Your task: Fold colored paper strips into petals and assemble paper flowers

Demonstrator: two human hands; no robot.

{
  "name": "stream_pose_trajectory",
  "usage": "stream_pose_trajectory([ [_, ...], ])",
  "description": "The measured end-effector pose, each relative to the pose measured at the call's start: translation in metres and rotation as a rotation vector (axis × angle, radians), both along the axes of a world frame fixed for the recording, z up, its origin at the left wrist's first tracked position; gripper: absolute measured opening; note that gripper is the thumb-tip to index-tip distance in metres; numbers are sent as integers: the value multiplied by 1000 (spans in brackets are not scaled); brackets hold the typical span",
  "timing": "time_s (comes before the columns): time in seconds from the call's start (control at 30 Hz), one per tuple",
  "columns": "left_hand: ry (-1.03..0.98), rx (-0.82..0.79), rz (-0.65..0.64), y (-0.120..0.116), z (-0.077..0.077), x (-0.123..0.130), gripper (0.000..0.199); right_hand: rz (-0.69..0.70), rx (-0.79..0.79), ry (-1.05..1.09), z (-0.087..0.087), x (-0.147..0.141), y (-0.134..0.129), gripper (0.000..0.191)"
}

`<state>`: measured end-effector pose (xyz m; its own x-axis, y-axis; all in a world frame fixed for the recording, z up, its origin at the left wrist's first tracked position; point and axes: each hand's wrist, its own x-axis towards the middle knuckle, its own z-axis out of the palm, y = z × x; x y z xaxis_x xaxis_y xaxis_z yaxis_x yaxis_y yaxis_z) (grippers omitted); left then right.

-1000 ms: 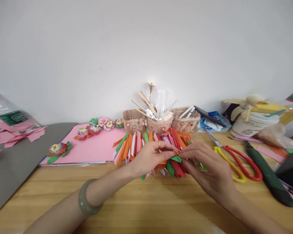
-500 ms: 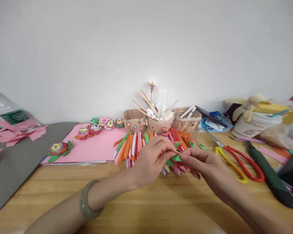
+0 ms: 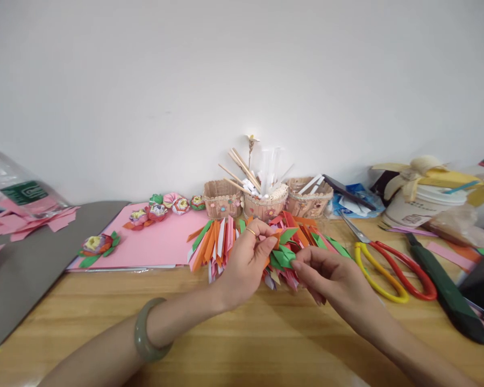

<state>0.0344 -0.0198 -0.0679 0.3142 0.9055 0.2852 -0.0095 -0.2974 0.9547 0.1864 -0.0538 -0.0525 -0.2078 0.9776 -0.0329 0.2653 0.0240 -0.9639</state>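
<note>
Between my hands is a folded paper piece [image 3: 283,257] with green leaf-like points and some orange. My left hand [image 3: 248,263], with a ring, pinches its orange left side between thumb and fingers. At its right edge, my right hand [image 3: 326,271] grips a green tip with thumb and forefinger. Just behind lie bunches of folded paper strips [image 3: 215,242] in orange, green, white, pink and red, partly hidden by my hands. Paper flowers [image 3: 157,210] rest on pink sheets [image 3: 161,244], and one more flower [image 3: 95,246] sits at the left.
Three small decorated baskets [image 3: 266,207] with sticks and white rolls stand against the wall. Open scissors [image 3: 387,263], a green-black tool [image 3: 447,293] and a lidded cup [image 3: 423,207] are on the right. A clear bottle [image 3: 24,188] and pink paper pieces lie on the left.
The green and orange piece has turned so more of its points show. My left fingers have shifted slightly left, away from my right fingertips.
</note>
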Motion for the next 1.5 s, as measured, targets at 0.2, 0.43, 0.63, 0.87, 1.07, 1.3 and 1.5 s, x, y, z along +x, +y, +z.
stream_pose_trajectory([
  [0.2, -45, -59, 7, -1, 2, 0, 17, -10, 8, -17, -1, 4, -1, 30],
  [0.43, -91, -110, 19, -1, 3, 2, 14, 3, 89, -127, -7, 6, -1, 27],
  [0.63, -252, -177, 9, 2, 3, 3, 16, -20, 256, -293, -6, 7, -3, 25],
  [0.87, -516, -377, -106, 10, 8, 5, 25, -359, 369, -76, -3, 22, 4, 27],
  [1.07, -483, -593, -212, 3, 5, 7, 31, -158, 265, -107, -3, 18, 11, 22],
  [1.3, -315, -479, -169, 4, -11, 10, 26, -124, 422, -220, -9, 13, 10, 16],
  [1.5, -225, -337, -190, 3, -4, 4, 12, -132, 713, -357, -14, 16, 6, 12],
])
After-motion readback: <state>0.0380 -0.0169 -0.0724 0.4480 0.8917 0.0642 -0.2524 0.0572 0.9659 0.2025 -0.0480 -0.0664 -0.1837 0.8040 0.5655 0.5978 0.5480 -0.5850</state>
